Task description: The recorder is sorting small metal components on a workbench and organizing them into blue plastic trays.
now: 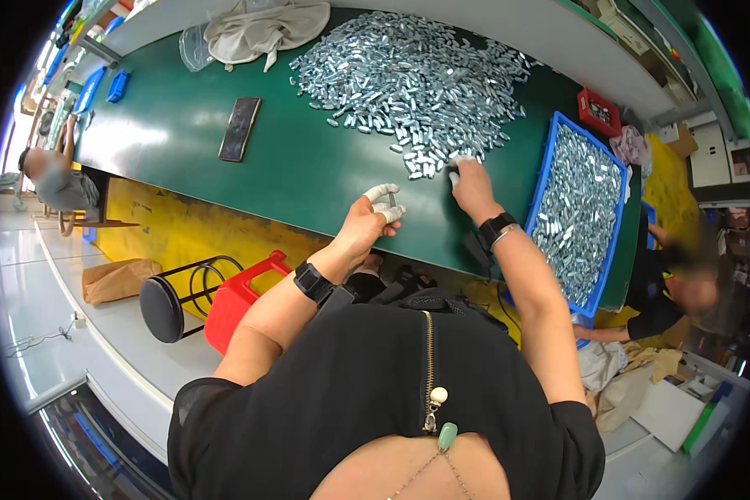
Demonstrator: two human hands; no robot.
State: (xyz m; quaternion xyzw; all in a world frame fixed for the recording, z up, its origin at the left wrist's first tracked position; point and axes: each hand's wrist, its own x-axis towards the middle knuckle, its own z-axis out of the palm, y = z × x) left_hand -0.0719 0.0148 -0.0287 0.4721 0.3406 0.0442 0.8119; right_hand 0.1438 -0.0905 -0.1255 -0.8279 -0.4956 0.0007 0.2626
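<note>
My left hand (pixel 365 223), with white covers on its fingertips, is closed in a pinch over the near part of the green table. Between thumb and fingers it holds a small silvery metal piece (pixel 392 201). My right hand (pixel 472 185) is at the near edge of a wide heap of shiny metal pieces (pixel 408 75). Its covered thumb and forefinger are apart, close to the nearest pieces, and its other fingers are hidden under the hand. Both wrists wear dark bands.
To the right, a blue tray (pixel 532 218) holds many similar pieces; a red box (pixel 598 113) stands behind it. On the green table (pixel 308 175) lie a phone (pixel 240 129) and a pale cloth (pixel 267 32). A red stool (pixel 240 304) stands left. Other people are at both sides.
</note>
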